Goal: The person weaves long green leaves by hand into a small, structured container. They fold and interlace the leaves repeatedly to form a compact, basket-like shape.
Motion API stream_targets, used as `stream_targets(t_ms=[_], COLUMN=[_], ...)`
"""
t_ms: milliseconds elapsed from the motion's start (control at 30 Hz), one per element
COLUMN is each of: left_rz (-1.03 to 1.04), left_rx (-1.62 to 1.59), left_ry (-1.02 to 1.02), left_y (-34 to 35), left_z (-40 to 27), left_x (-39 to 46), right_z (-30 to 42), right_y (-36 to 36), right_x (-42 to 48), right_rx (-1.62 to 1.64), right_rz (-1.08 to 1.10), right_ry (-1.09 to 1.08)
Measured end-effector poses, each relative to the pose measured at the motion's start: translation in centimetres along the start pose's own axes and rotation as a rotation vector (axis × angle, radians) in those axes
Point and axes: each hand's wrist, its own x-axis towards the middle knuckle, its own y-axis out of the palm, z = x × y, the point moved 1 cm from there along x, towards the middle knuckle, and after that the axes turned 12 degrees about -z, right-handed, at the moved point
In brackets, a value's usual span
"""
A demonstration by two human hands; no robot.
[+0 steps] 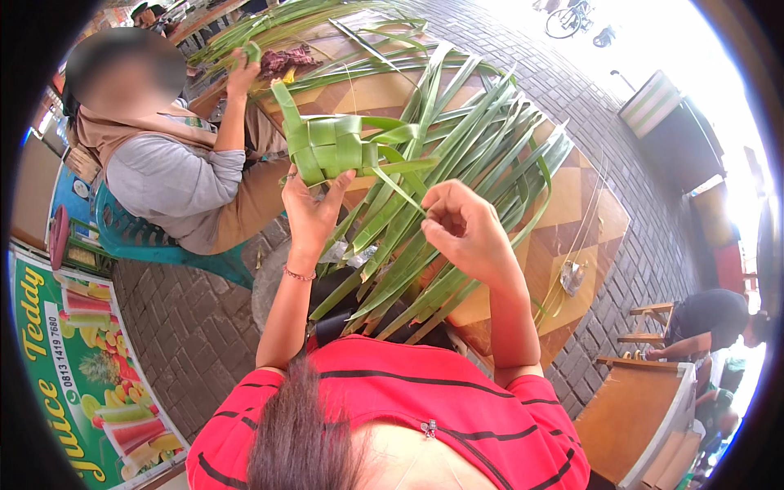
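My left hand [315,205] holds a woven pouch of green palm leaf strips [326,147] from below, in front of me. Loose strip ends stick out from the pouch at its upper left and on its right side. Between the thumb and fingers of my right hand [459,223] is the tip of a narrow leaf strip [401,191] that runs down from the pouch's right side. Behind and beneath both hands, a large heap of long green palm leaves [453,153] lies across the table [603,226] and reaches towards my lap.
A co-worker [177,165] sits at the left on a teal plastic chair [128,226], one hand raised with a green leaf piece. More leaves [257,37] and a dark red cloth [285,60] lie farther back. A small clear plastic item [572,277] rests on the table's right side.
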Motion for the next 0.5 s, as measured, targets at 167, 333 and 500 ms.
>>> stream_targets(t_ms=[167, 333, 500], left_rz=[-0.176, -0.296, -0.148], left_rx=[-0.246, -0.333, -0.364], left_ry=[-0.232, -0.427, -0.351], left_y=[0.1, -0.3, 0.2], left_z=[1.2, 0.8, 0.9], left_x=[0.1, 1.3, 0.3], right_z=[-0.1, -0.6, -1.5], right_y=[2.4, 3.3, 2.7], right_x=[-0.4, -0.4, 0.3], right_rx=[0.181, 0.044, -0.136], right_rz=[0.339, 0.713, 0.338], right_ry=[0.173, 0.021, -0.117])
